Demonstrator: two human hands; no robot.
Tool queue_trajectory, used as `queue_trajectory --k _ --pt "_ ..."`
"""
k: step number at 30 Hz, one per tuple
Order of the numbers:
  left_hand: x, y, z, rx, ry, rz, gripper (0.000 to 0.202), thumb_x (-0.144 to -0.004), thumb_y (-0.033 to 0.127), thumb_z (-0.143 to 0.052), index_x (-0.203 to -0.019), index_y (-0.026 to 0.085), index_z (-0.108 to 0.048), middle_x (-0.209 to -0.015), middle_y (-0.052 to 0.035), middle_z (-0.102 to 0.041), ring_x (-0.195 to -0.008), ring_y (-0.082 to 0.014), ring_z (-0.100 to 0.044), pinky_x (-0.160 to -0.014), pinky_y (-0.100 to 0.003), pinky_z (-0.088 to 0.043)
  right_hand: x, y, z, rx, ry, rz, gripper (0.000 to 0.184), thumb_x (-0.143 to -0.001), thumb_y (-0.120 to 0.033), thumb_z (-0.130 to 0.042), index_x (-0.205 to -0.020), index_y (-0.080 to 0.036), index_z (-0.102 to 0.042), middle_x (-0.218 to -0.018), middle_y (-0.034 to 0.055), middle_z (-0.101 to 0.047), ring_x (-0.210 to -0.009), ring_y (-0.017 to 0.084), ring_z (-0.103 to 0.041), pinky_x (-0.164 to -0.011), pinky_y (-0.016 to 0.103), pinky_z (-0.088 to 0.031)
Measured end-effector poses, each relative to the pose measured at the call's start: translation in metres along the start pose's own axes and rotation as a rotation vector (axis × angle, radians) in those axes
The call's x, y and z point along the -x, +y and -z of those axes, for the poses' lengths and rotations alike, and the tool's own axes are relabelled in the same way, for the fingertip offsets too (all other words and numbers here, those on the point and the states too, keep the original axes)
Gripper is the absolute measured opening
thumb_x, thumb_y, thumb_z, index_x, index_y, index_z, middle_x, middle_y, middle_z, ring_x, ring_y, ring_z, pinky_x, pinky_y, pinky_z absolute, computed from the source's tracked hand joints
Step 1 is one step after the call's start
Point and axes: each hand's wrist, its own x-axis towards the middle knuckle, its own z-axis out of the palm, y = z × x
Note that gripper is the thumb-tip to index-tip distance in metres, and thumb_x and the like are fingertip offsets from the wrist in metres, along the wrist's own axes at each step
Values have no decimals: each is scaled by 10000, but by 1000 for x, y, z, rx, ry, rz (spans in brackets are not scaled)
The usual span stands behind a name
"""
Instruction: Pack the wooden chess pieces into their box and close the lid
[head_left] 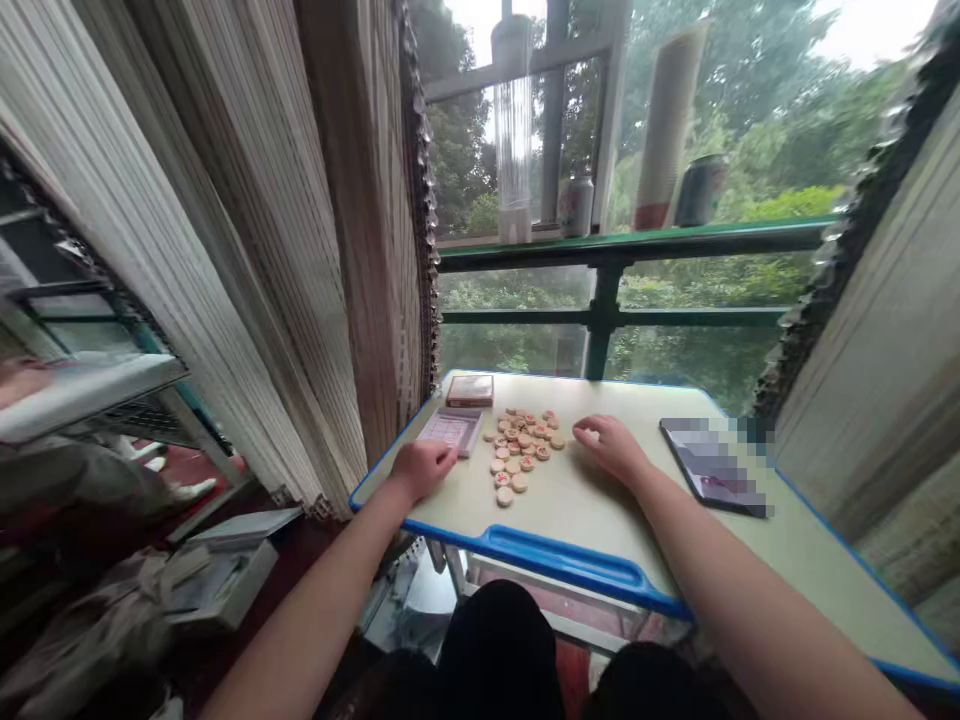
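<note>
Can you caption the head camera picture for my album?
Round pieces lie scattered between the left hand and right hand on a blue-edged table.

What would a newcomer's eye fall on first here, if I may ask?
Probably the cluster of round, pale pieces, some marked red, on the blue-edged table. The left hand is by a shallow tray left of them, the right hand just to their right. Behind the table, the bright window between striped curtains might also draw the eye.
</note>
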Motion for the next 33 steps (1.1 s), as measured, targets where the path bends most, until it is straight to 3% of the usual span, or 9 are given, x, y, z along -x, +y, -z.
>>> queue_trajectory --k 5,9,13,15,19,23,27,33 --pt "1 6 1 33 -64 -48 444 -877 416 -391 -566 170 -591 -640 -52 -649 -615 -145 -543 -567 -266 -289 0 -5 -10 -9 -50 -6 263 -844 -295 -459 -834 -156 -683 -865 98 -684 -876 234 -596 -809 337 -438" --pt "3 10 8 74 -89 -68 462 -813 524 -464 -534 163 -536 -573 -33 -593 -563 -130 -493 -552 -258 -274 3 -9 -12 -52 -70 19 269 -825 -346 -505 -955 -168 -659 -987 102 -652 -944 228 -593 -848 331 -446" --pt "3 28 13 137 -286 -205 546 -640 719 -544 -594 175 -560 -578 -10 -586 -537 -126 -477 -507 -239 -263 6 -14 -11 -135 -97 89 400 -750 -350 -594 -1107 -170 -602 -1146 123 -572 -1076 257 -541 -950 379 -411" --pt "2 41 14 91 -336 -206 605 -579 785 -525 -622 185 -588 -607 -19 -608 -567 -151 -519 -497 -244 -257 7 -19 -11 -133 -124 103 503 -720 -391 -627 -1170 -173 -569 -1202 134 -536 -1131 278 -504 -984 412 -387" --pt "-4 64 13 -2 -331 -137 705 -625 841 -381 -680 185 -631 -687 -77 -661 -663 -220 -599 -529 -265 -323 8 -29 -15 -70 -212 152 720 -674 -556 -645 -1279 -193 -503 -1326 151 -460 -1235 314 -414 -1027 460 -341" --pt "-17 74 7 -8 -337 -131 713 -713 802 -296 -749 192 -663 -768 -95 -691 -742 -250 -630 -577 -292 -389 7 -35 -21 42 -265 188 842 -629 -668 -625 -1315 -201 -482 -1395 159 -410 -1268 348 -381 -1031 493 -331" --pt "-35 78 -3 -7 -329 -111 691 -751 760 -303 -779 178 -674 -816 -112 -695 -784 -260 -640 -610 -307 -428 3 -30 -27 46 -232 157 721 -724 -599 -581 -1312 -193 -485 -1382 154 -436 -1247 321 -428 -1030 464 -357" --pt "-64 82 -16 30 -324 -149 640 -790 700 -329 -797 165 -680 -820 -119 -689 -817 -262 -641 -640 -309 -446 -5 -14 -35 -117 -164 109 445 -793 -463 -581 -1176 -238 -608 -1346 125 -457 -1198 279 -497 -1019 424 -401"
